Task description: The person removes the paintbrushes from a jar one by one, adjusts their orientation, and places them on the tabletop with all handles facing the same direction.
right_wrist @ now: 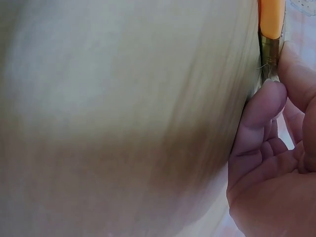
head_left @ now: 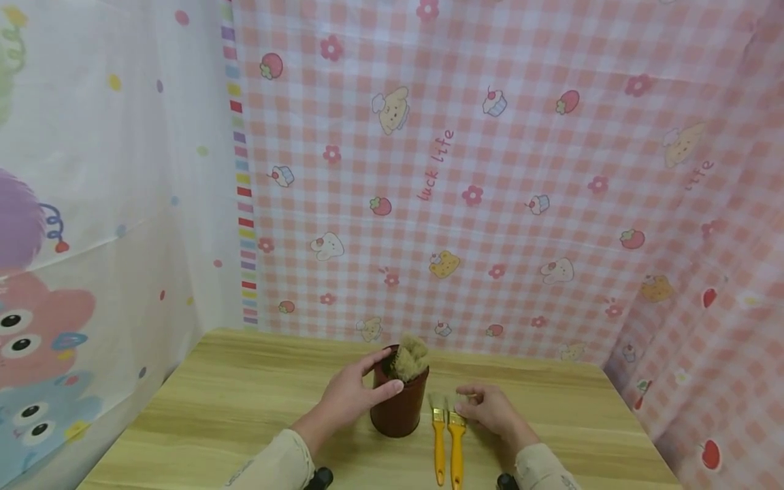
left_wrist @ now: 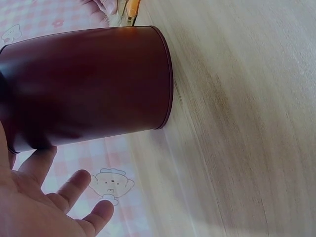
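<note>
Currently, head view: the left hand (head_left: 346, 400) rests against the dark red cup (head_left: 399, 401), which stands upright on the wooden table (head_left: 214, 401) at lower centre of the frame. Thumb lies on the cup's side wall, forefinger reaches toward the rim; the fingers curve round the cup without closing tight. Left wrist view agrees: cup (left_wrist: 89, 84) fills the upper left, the palm (left_wrist: 34, 207) sits at lower left with the fingers (left_wrist: 74, 185) spread and fairly straight alongside the cup wall. Grip state: loose hold, fingers apart.

Inside the cup, one brush head (head_left: 410, 357) with tan bristles stands up above the rim, bristles uppermost.

Just right of the cup, two paintbrushes (head_left: 448, 442) with orange handles lie flat on the table, side by side and parallel, bristles toward the back wall, handles running to the bottom edge of the frame.

Right hand (head_left: 490, 408) sits over the bristle end of the right-hand brush, fingers curled, tips at the ferrule. Right wrist view: a fingertip (right_wrist: 269, 98) touches the metal ferrule (right_wrist: 270, 59) below the orange handle (right_wrist: 271, 17), upper right of the frame. Whether the brush is pinched or only touched: cannot tell.

Backdrop: pink checked cloth (head_left: 490, 170) behind the table, a white cartoon-print sheet (head_left: 92, 204) at left.
</note>
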